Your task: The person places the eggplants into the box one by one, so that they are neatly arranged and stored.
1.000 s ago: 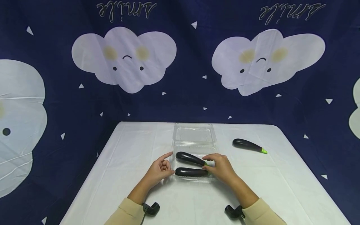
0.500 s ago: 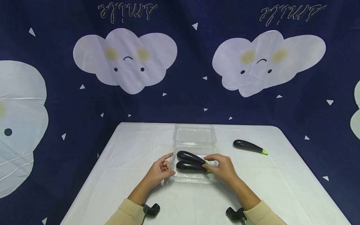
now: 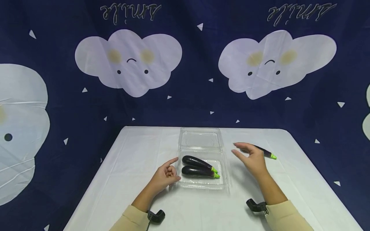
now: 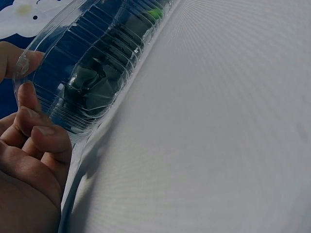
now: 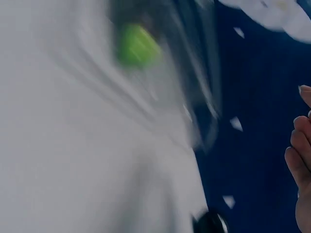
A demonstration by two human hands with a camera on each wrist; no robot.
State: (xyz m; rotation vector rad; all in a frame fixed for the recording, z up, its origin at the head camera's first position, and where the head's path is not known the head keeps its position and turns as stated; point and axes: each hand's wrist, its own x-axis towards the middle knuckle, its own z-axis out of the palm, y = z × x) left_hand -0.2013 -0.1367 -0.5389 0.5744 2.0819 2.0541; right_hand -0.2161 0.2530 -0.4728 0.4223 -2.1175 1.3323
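Two dark purple eggplants, the far one (image 3: 196, 162) and the near one (image 3: 198, 171), lie side by side in a clear plastic clamshell container (image 3: 202, 186), green stems to the right. At the container's left edge rests my left hand (image 3: 163, 175); its index finger and thumb touch the rim apart from each other, the other fingers folded in. My right hand (image 3: 254, 162) is over a third eggplant (image 3: 265, 151) on the table, thumb and fingers spread with nothing between them. That hand hides most of this eggplant's left part. In the right wrist view its fingers (image 5: 301, 150) show at the edge.
The container's lid (image 3: 200, 138) lies folded back, away from me. A white cloth covers the table (image 3: 138, 144). Behind it hangs a dark blue curtain (image 3: 199, 106) with cloud prints. Both wrists carry black devices.
The near eggplant has shifted away from me, up against the other one. My right hand has let go of it and moved right to the third eggplant. My left hand stays put.
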